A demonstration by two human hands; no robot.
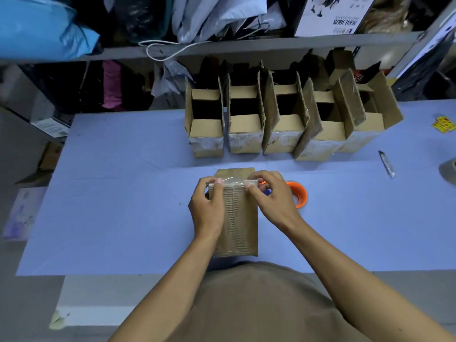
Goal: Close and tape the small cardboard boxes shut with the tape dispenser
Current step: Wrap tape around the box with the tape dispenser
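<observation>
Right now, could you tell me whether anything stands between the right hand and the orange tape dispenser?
Nothing visible does. The orange tape dispenser lies on the blue table just beside the right hand, which pinches tape on the closed box.

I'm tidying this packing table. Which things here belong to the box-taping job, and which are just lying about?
Belong to the job:
closed box, pressed by left hand and right hand
orange tape dispenser
row of open boxes

Just lying about:
utility knife
yellow stickers
grey roll at the table's right edge
</observation>
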